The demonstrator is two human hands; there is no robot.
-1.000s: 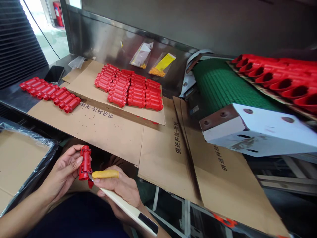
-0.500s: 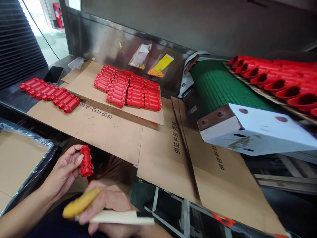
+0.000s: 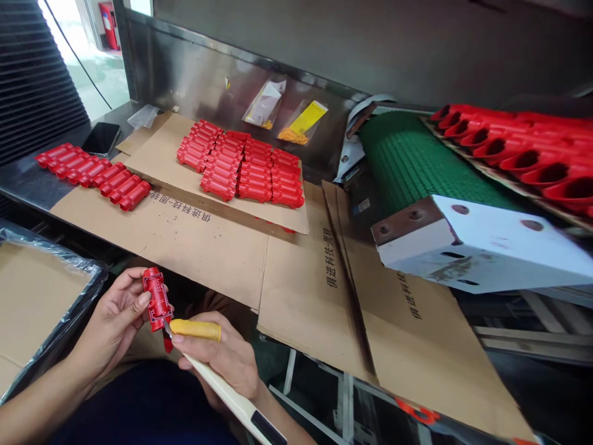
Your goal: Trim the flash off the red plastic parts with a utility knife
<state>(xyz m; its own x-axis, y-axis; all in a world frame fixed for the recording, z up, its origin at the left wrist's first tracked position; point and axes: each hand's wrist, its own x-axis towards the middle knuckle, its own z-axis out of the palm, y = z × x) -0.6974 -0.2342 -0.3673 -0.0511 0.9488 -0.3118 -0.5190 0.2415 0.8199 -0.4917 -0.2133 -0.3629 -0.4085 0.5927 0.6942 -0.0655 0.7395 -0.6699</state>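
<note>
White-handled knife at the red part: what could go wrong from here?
Cut: the knife could slip toward the left hand, whose fingers look bare.
Gouge: its tip is at the lower end of the red part, so too much pressure might nick it.
Twist: the part is held up off the cardboard and could turn in the fingers.

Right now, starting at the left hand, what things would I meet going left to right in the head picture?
Left hand, red piece it holds, right hand, bag with a yellow card, green belt.
</note>
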